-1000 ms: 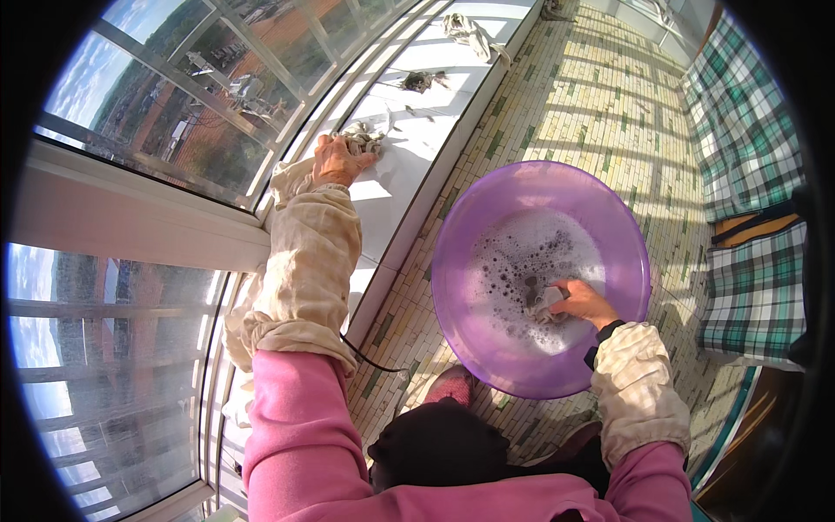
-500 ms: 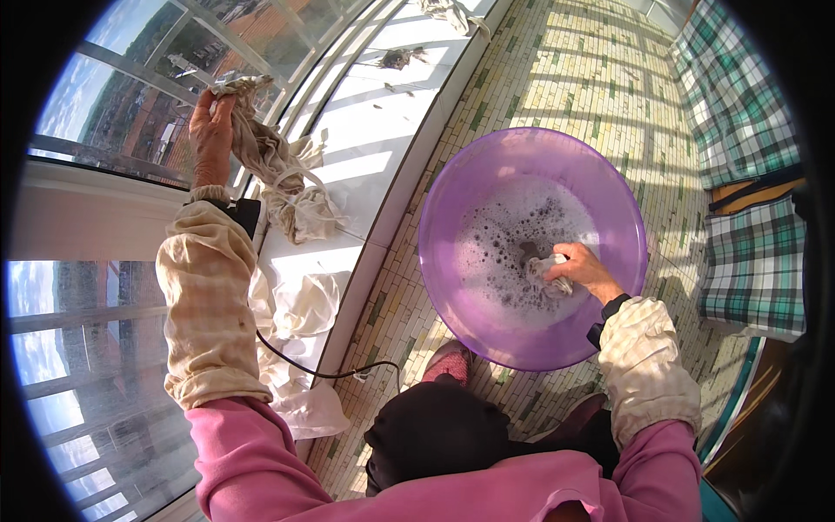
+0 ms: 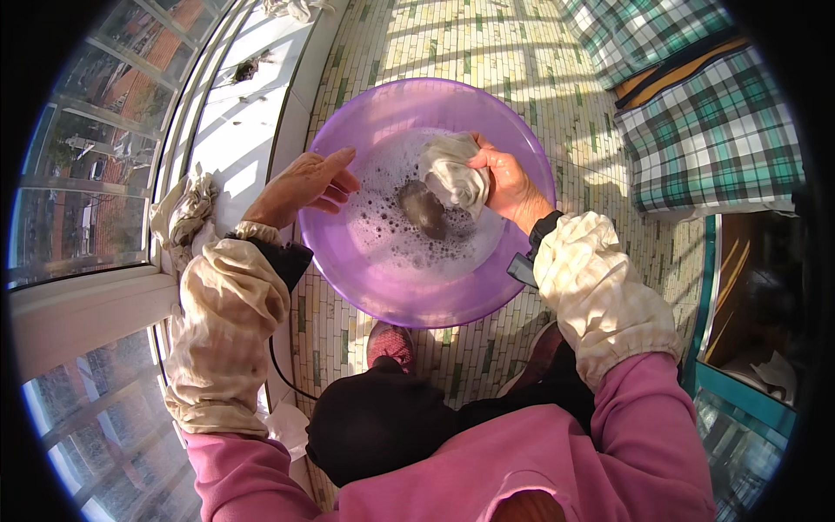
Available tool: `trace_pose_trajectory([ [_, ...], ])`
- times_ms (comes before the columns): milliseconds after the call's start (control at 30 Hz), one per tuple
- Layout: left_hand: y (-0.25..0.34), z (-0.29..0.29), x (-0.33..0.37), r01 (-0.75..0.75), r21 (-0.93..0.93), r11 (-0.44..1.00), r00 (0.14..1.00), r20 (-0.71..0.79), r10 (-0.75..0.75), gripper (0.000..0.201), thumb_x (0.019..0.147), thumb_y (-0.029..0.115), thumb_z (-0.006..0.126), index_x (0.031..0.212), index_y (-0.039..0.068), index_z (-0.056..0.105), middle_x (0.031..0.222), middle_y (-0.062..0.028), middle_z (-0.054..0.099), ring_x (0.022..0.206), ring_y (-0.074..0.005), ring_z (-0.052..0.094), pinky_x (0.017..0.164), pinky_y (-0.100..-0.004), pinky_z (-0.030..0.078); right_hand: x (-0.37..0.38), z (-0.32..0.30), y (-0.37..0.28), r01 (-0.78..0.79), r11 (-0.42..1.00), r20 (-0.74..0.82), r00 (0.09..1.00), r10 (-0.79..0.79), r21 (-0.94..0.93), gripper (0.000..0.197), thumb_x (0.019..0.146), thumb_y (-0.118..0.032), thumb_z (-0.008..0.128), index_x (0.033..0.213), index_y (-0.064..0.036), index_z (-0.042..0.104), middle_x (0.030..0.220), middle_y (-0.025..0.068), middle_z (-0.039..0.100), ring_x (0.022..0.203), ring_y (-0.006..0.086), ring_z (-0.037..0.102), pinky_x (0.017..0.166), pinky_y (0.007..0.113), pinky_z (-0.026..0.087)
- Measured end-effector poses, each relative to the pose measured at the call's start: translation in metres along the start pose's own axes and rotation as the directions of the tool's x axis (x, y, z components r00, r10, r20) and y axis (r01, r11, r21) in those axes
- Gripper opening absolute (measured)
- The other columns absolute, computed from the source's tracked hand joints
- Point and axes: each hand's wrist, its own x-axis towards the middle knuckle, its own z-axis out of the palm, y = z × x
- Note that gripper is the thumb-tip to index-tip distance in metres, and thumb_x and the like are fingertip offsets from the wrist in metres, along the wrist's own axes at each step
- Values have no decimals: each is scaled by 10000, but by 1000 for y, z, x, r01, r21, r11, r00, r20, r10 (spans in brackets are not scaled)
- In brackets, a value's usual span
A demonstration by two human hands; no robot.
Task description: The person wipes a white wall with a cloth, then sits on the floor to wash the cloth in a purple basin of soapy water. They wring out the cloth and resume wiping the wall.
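Note:
A purple basin [image 3: 417,300] of grey, sudsy water [image 3: 383,217] stands on the floor in front of me. My right hand [image 3: 511,187] grips a wet off-white cloth [image 3: 454,174] just over the suds, thumb on top. Over the basin's left rim hovers my left hand [image 3: 311,184], its fingers apart and nothing in them. A twisted, dingy cloth [image 3: 187,213] lies on the white tiled ledge left of that hand. Whether the lower part of the held cloth touches the water, I cannot tell.
The white ledge [image 3: 248,109] runs along the barred windows [image 3: 96,157] at left, with a dark dirt clump [image 3: 248,70] on it. Green plaid curtains [image 3: 713,130] hang over a cabinet at right. My shoe [image 3: 390,345] is near the basin, beside a black cable [image 3: 280,370].
My left hand has let go of the twisted cloth on the ledge and come right to the basin. My right hand has raised its cloth from the suds. The view has shifted right.

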Motion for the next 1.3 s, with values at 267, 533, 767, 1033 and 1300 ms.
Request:
trace_pose_trajectory([
  [267,-10,126,64,61,-840,540,986,135,99,654,867,572,440,1205,14,487,1162,-119,524,1054,-234,517,909,-396,439,-9,7,-8,38,998,54,998,-40,43,395,846,-124,460,1239,-156,427,1156,101,531,1039,236,553,887,398,462],
  [533,-7,72,64,-219,-753,620,968,-246,42,328,793,24,604,1112,15,525,1038,-100,586,889,-196,590,759,-309,517,-8,-20,-5,88,959,-411,890,-197,-270,111,807,-195,589,879,-122,546,897,18,574,849,140,559,740,317,452],
  [767,-13,48,67,-336,-412,847,826,-562,55,647,733,-12,630,1327,9,374,986,-113,598,758,-185,599,635,-294,522,8,-33,2,177,662,-350,734,-582,-728,135,753,-142,644,837,-65,571,791,38,601,652,180,566,598,289,459],
  [1033,-54,60,78,128,551,825,907,-401,127,626,699,236,682,1267,79,474,1207,-228,459,1000,-351,550,871,-371,455,13,-54,24,-389,116,-406,861,-308,-914,356,748,-172,637,1090,-123,551,1116,190,508,994,343,534,852,388,445],
  [1300,-69,93,90,-90,772,629,992,16,122,545,788,209,568,1314,198,424,1381,-201,281,1220,-375,399,1012,-430,350,26,7,83,-330,-554,-549,783,292,-765,611,764,-235,549,1330,-379,366,1397,148,229,1226,475,296,926,699,267],
])
